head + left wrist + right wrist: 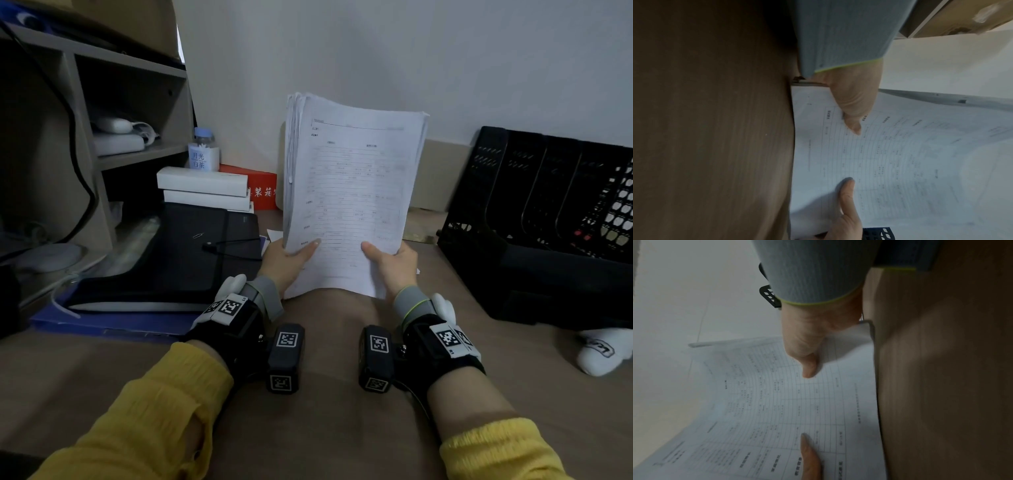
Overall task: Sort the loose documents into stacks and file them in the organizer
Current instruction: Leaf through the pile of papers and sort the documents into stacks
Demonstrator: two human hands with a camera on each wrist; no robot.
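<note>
I see a white paper stack (352,192) printed with faint grey ruled tables, a black perforated plastic organizer (548,219), a brown wood-grain desk (325,428), mustard-yellow knit sleeves (147,418), grey wrist cuffs (409,301) edged lime green, and a red box (260,186) with white characters

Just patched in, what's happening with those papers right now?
A person is holding a stack of printed forms upright with both hands, its bottom edge down near the brown desk. The left hand grips the lower left side and the right hand the lower right, thumbs across the front sheet. The sheets' edges look uneven at the top left. The black file organizer stands to the right by the wall; nothing visible is filed in it yet.
</note>
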